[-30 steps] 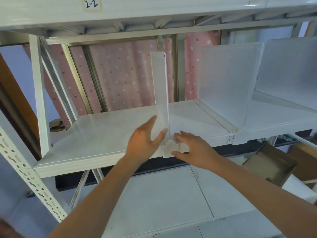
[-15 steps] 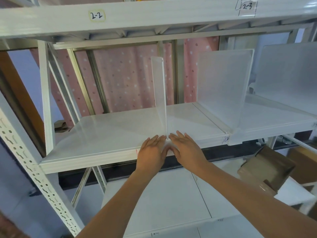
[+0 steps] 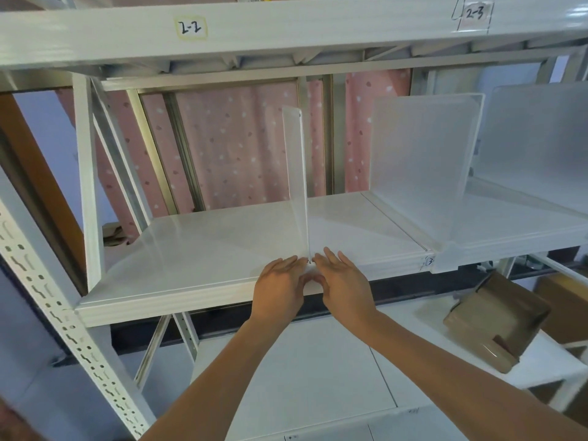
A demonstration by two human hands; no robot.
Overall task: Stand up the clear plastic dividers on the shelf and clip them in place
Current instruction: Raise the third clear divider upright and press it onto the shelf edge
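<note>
Both my hands have closed in since a second ago: left hand (image 3: 280, 286) and right hand (image 3: 345, 281) press flat, fingers straight, gripping nothing, flanking the upright divider (image 3: 295, 173) at the shelf (image 3: 178, 300) lip. I judge clipping underway; next, a firm downward push.

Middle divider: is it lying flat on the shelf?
No: the middle divider stands upright on the shelf, both hands at its base.

pink dotted curtain (image 3: 229, 148), white perforated upright (image 3: 54, 310)

Single head view, close, angled forward at the white shelf (image 3: 197, 249).
</note>
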